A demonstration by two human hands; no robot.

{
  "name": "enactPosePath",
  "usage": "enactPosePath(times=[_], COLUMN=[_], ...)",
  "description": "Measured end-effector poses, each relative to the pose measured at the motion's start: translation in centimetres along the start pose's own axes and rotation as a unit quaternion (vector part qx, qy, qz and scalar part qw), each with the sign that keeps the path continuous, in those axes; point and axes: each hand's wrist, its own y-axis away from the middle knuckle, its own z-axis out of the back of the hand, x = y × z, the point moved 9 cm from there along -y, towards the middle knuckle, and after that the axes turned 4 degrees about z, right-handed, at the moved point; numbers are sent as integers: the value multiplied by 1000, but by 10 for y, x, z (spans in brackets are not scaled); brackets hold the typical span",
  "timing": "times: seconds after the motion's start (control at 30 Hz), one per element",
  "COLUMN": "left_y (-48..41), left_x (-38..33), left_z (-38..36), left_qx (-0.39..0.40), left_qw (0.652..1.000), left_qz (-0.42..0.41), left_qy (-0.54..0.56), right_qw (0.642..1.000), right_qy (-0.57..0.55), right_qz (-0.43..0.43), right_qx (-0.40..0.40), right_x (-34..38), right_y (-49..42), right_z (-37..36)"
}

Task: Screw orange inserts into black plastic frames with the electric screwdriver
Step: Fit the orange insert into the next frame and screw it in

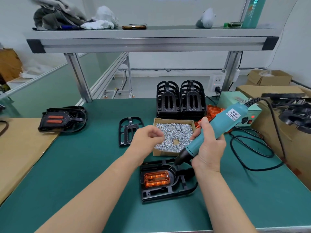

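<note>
One black frame (161, 193) holding an orange insert (156, 179) lies nearest me on the desk (84, 165), my right hand (208, 148) grips the electric screwdriver (218, 128) with its bit at the frame's rim, and beyond, my left hand (146, 137) curls over the screw box (165, 153), whether pinching anything I cannot tell.

"KEENWISE" in dark print on a white label on the teal electric screwdriver (223, 127) body; small characters above it unreadable.

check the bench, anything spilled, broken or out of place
Nothing looks spilled or broken. The screws are inside their cardboard box, with only a small bare patch in the middle. The orange inserts lie in a loose heap behind it, beside the stacked black frames.
</note>
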Motion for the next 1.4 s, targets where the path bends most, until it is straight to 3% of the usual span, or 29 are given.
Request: enactPosePath(times=[0.07,0.13,0.43,1.13,1.4], left_y=[16,33,87,109,110], left_x=[12,23,63,61,62], left_z=[4,4,-6,-6,-1], left_qx=[36,65,83,83,60], left_qw=[985,961,850,806,820], left_qz=[59,113,228,236,216], left_qy=[155,243,467,536,526], right_qw=[1000,1000,999,999,1000], right_qy=[-13,-27,-45,-32,-23], right_qz=[-3,-1,3,11,9], right_qx=[-9,-15,1,16,13], right_x=[1,3,10,6,4], right_y=[0,0,15,38,42], right_z=[-1,-5,-34,-57,-57])
